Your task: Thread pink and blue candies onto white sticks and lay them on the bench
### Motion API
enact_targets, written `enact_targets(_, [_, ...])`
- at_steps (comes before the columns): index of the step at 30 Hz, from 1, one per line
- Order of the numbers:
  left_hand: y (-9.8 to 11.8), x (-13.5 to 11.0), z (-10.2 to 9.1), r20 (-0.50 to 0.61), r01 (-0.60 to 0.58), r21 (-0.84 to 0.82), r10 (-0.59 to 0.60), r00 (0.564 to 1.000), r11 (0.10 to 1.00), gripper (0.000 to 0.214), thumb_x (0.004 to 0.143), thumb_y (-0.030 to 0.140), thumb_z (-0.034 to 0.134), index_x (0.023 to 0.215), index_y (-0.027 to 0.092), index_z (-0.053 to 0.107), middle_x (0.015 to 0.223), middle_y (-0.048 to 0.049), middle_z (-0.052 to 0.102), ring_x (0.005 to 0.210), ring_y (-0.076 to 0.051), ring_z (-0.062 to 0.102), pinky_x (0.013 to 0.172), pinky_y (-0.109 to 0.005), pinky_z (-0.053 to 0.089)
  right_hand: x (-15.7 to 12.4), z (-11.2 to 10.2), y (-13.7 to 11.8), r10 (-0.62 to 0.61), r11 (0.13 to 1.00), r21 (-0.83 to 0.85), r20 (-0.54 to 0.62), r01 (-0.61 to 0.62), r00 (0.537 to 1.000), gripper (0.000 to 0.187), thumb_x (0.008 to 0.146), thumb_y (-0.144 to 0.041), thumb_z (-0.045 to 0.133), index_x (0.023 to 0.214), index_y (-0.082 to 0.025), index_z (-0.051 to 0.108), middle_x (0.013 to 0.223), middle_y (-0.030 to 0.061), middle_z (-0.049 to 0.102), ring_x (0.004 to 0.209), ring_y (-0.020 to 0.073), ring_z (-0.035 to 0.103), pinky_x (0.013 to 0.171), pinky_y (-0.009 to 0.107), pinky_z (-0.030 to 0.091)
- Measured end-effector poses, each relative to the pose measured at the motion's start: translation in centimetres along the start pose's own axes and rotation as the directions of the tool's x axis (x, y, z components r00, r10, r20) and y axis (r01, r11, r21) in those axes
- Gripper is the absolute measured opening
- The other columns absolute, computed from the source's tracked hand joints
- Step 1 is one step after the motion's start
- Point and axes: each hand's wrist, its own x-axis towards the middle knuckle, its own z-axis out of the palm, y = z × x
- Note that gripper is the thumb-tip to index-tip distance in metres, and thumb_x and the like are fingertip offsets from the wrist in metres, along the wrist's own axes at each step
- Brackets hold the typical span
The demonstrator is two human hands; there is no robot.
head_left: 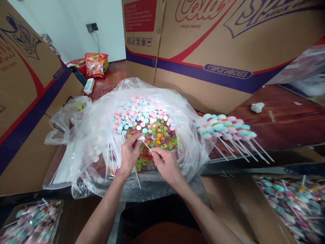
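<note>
Between the fingers of my left hand (131,149) is a white round candy (141,138). My right hand (165,162) pinches a thin white stick (147,146), whose far end meets that candy. Both hands are above a clear plastic bag (96,108) spread open. Inside it lie pink, blue and white disc candies (135,124) at the back and small ring-shaped gummy candies (162,135) in green, orange and red nearer me. Beside my left hand, a bundle of white sticks (114,149) leans in the bag. Whether the stick enters the candy I cannot tell.
Finished-looking candy sticks (228,128) lie piled to the right on the wooden table (276,101). Large cardboard boxes (193,81) stand behind and left. Wrapped candies (302,203) fill boxes below on both sides. A red snack packet (95,66) sits at back left.
</note>
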Motion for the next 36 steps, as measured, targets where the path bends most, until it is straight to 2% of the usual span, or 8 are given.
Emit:
enact_targets(9, [0.8, -1.9, -0.1, -0.044, -0.058, 0.166, 0.066, 0.997, 0.984, 0.024, 0.091, 0.023, 0.059, 0.110, 0.023, 0.074, 0.105, -0.0063, 0.072, 0.092, -0.019, 0.068, 0.081, -0.030, 0.055, 0.1, 2.0, -0.4, 0.054, 0.998, 0.046, -0.071, -0.051, 0.996, 0.028, 0.089, -0.030, 0.044, 0.083, -0.019, 0.068, 0.060, 0.0018, 0.057, 0.055, 0.0160, 0.051, 0.050, 0.024, 0.037])
enact_targets(13, [1.3, -2.9, 0.6, 0.033, -0.070, 0.145, 0.066, 0.997, 0.987, 0.027, 0.093, 0.023, 0.056, 0.114, 0.023, 0.072, 0.108, -0.0080, 0.072, 0.097, -0.020, 0.068, 0.087, -0.033, 0.055, 0.4, 2.1, -0.3, 0.053, 0.996, 0.083, -0.095, -0.045, 0.994, 0.026, 0.089, -0.032, 0.043, 0.078, -0.019, 0.064, 0.058, 0.0005, 0.053, 0.054, 0.0152, 0.048, 0.050, 0.025, 0.036])
enact_targets(16, [2.0, -3.2, 1.2, 0.153, -0.097, 0.096, 0.081, 0.985, 0.991, 0.029, 0.096, 0.025, 0.053, 0.118, 0.023, 0.071, 0.114, -0.0095, 0.072, 0.105, -0.022, 0.067, 0.094, -0.037, 0.054, 0.3, 1.0, 0.4, 0.072, 0.990, 0.130, -0.117, -0.057, 0.990, 0.027, 0.089, -0.035, 0.044, 0.076, -0.019, 0.061, 0.056, -0.0012, 0.049, 0.051, 0.0141, 0.045, 0.050, 0.025, 0.036])
enact_targets(19, [2.5, -2.3, 1.9, 0.216, -0.127, 0.104, 0.102, 0.971, 0.986, 0.029, 0.097, 0.026, 0.052, 0.119, 0.024, 0.071, 0.112, -0.0086, 0.074, 0.105, -0.022, 0.067, 0.094, -0.037, 0.053, -0.2, -0.8, 1.5, 0.095, 0.987, 0.140, -0.135, -0.076, 0.986, 0.028, 0.089, -0.039, 0.047, 0.079, -0.018, 0.063, 0.054, -0.0028, 0.048, 0.050, 0.0135, 0.044, 0.050, 0.025, 0.036])
enact_targets(24, [2.7, 0.8, 3.9, 0.243, -0.274, 0.393, 0.188, 0.952, 0.878, 0.024, 0.091, 0.017, 0.057, 0.109, 0.022, 0.072, 0.100, -0.0085, 0.068, 0.091, -0.022, 0.064, 0.081, -0.034, 0.052, -0.9, -3.3, 3.2, 0.132, 0.989, 0.097, -0.271, -0.109, 0.954, 0.028, 0.089, -0.041, 0.052, 0.079, -0.018, 0.064, 0.055, -0.0036, 0.047, 0.052, 0.0135, 0.044, 0.053, 0.025, 0.036])
enact_targets(29, [2.2, 2.2, 5.5, 0.365, -0.398, 0.545, 0.219, 0.905, 0.738, 0.028, 0.093, 0.012, 0.049, 0.107, 0.022, 0.071, 0.098, -0.0089, 0.061, 0.089, -0.022, 0.059, 0.075, -0.032, 0.050, -1.2, -3.4, 3.5, 0.151, 0.984, 0.135, -0.251, -0.120, 0.956, 0.030, 0.090, -0.043, 0.051, 0.078, -0.018, 0.063, 0.055, -0.0032, 0.047, 0.053, 0.0138, 0.044, 0.051, 0.025, 0.034])
enact_targets(33, [2.0, 2.6, 5.6, 0.374, -0.400, 0.552, 0.212, 0.903, 0.732, 0.028, 0.093, 0.013, 0.050, 0.112, 0.021, 0.069, 0.094, -0.0088, 0.060, 0.085, -0.022, 0.059, 0.073, -0.032, 0.050, -1.1, -3.2, 3.5, 0.149, 0.985, 0.123, -0.248, -0.121, 0.957, 0.029, 0.090, -0.042, 0.050, 0.079, -0.019, 0.063, 0.057, -0.0028, 0.047, 0.054, 0.0143, 0.044, 0.052, 0.025, 0.034])
enact_targets(36, [2.2, 2.9, 5.7, 0.364, -0.383, 0.540, 0.202, 0.909, 0.749, 0.024, 0.091, 0.012, 0.053, 0.104, 0.019, 0.071, 0.090, -0.0085, 0.060, 0.084, -0.023, 0.060, 0.072, -0.032, 0.050, -1.0, -3.2, 3.7, 0.152, 0.985, 0.115, -0.244, -0.127, 0.958, 0.029, 0.091, -0.041, 0.050, 0.079, -0.018, 0.063, 0.056, -0.0027, 0.047, 0.054, 0.0144, 0.044, 0.052, 0.025, 0.034])
